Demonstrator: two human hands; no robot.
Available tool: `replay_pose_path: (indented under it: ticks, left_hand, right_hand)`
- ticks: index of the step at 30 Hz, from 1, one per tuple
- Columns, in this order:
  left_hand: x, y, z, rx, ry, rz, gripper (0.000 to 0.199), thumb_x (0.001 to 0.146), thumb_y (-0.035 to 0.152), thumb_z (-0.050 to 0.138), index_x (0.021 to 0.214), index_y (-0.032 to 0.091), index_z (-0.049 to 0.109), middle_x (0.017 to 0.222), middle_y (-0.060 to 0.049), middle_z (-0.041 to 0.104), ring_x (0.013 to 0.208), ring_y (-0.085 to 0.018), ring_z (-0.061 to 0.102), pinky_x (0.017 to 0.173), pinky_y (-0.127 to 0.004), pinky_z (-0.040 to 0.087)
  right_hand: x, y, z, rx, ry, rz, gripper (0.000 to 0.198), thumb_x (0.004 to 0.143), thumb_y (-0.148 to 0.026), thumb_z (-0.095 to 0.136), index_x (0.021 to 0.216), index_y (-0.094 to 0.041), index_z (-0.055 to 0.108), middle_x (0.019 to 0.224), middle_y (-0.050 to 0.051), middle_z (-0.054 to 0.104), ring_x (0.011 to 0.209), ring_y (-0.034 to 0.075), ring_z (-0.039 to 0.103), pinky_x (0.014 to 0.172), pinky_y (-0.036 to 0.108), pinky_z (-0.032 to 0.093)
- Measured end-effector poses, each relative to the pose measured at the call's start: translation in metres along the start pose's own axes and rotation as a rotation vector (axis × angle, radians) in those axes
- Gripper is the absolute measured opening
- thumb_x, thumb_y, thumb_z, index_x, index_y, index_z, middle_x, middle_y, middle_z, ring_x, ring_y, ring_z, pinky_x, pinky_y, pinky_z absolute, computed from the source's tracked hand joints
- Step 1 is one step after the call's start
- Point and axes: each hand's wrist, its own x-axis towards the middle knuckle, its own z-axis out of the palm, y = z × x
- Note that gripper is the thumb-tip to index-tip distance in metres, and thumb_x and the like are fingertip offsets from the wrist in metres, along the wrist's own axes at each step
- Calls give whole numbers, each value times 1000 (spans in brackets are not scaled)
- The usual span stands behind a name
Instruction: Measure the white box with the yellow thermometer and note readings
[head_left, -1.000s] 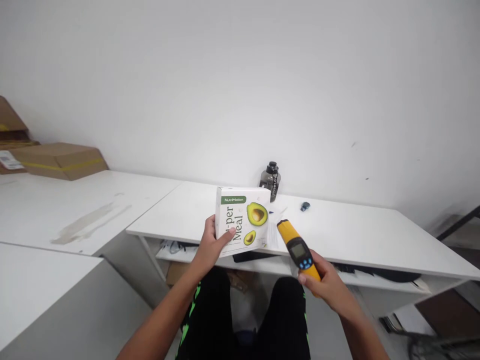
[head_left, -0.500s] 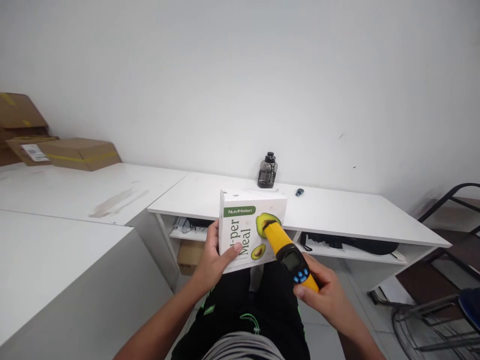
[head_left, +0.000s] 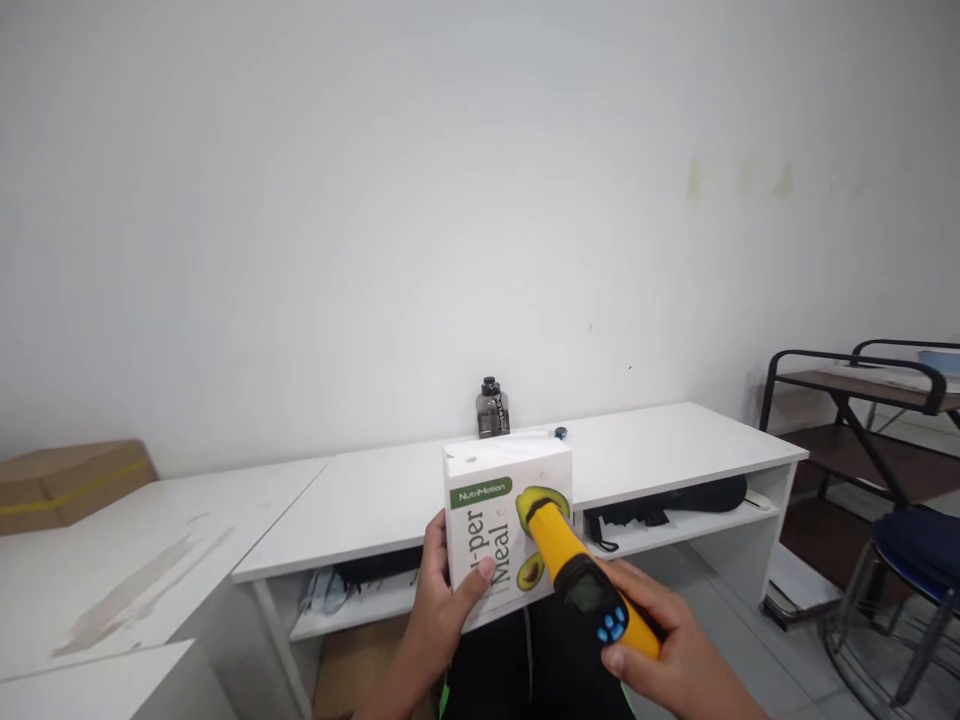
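Observation:
My left hand (head_left: 448, 585) grips a white box (head_left: 480, 535) by its left side, thumb on the front. The box carries a green "NutriMotion" label, the word "Meal" and avocado pictures. Wrapped in my right hand (head_left: 660, 630) is a yellow and black infrared thermometer (head_left: 577, 565) with a small screen and blue buttons. Its front end is over the avocado picture on the box; I cannot tell whether it touches. Both things are held up above my lap, in front of the white desk (head_left: 645, 440).
On the desk by the wall stand a dark bottle (head_left: 493, 410) and a small dark object (head_left: 560, 433). A cardboard box (head_left: 75, 485) sits on the left table. Dark items (head_left: 697, 497) fill the shelf under the desk. At right are a blue stool (head_left: 919, 545) and a brown shelf cart (head_left: 862, 445).
My view has tilted up and turned right, showing more wall, the cart and the stool. Both hands keep their holds, and the thermometer stays over the box's front.

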Motion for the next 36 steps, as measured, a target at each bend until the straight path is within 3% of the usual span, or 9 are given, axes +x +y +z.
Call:
replay_pose_path:
  ticks: [4, 8, 15, 21, 26, 30, 33, 36]
  left_hand:
    - [7, -2, 2, -37, -20, 2, 76, 73, 53, 75, 133, 28, 35, 125, -11, 66, 116, -33, 65, 97, -49, 54]
    - [19, -5, -4, -15, -38, -18, 78, 74, 51, 74, 135, 28, 32, 126, -12, 65, 115, -32, 65, 98, -49, 54]
    - [50, -4, -15, 50, -90, -35, 77, 75, 46, 76, 137, 27, 36, 130, -13, 62, 116, -31, 64, 93, -43, 56]
    - [65, -16, -20, 49, -63, -92, 82, 72, 42, 79, 140, 27, 36, 121, -10, 67, 107, -29, 67, 84, -38, 59]
    - [87, -42, -25, 78, 172, -89, 77, 64, 46, 83, 128, 25, 46, 116, -9, 67, 100, -28, 69, 79, -37, 60]
    - [144, -72, -43, 133, 329, 22, 73, 64, 45, 85, 122, 22, 46, 119, -10, 61, 107, -27, 65, 85, -36, 57]
    - [193, -101, -66, 163, 412, 125, 79, 63, 43, 86, 124, 21, 39, 126, -12, 55, 117, -26, 60, 95, -38, 53]
    - [224, -130, -89, 201, 526, 172, 83, 65, 41, 85, 126, 19, 35, 133, -16, 49, 124, -27, 55, 106, -40, 46]
  right_hand:
    - [6, 20, 5, -72, -11, 70, 76, 61, -50, 82, 132, -29, 66, 134, 13, 64, 119, 38, 62, 96, 47, 53]
    - [22, 31, 3, 13, -99, 44, 64, 68, -54, 75, 126, -28, 70, 125, 12, 69, 111, 37, 66, 95, 47, 53]
    - [48, 18, -7, 73, -181, 236, 65, 74, -45, 74, 136, -30, 61, 130, 10, 66, 116, 32, 64, 96, 43, 53]
    - [70, 22, -4, 100, -259, 285, 66, 72, -43, 74, 135, -25, 62, 123, 12, 68, 102, 29, 68, 83, 38, 58]
    - [90, 45, 16, 195, -215, 303, 60, 71, -43, 76, 127, -22, 65, 104, 9, 70, 85, 23, 66, 73, 33, 57]
    - [108, 64, 47, 312, -95, 369, 49, 79, -48, 70, 121, -22, 64, 88, 5, 68, 71, 17, 60, 64, 29, 53]
    - [119, 78, 68, 305, 8, 422, 47, 80, -48, 69, 118, -21, 62, 78, 1, 62, 63, 14, 54, 62, 27, 49]
    - [126, 88, 82, 289, 51, 464, 46, 80, -49, 69, 116, -20, 61, 74, -1, 59, 61, 13, 51, 61, 26, 46]
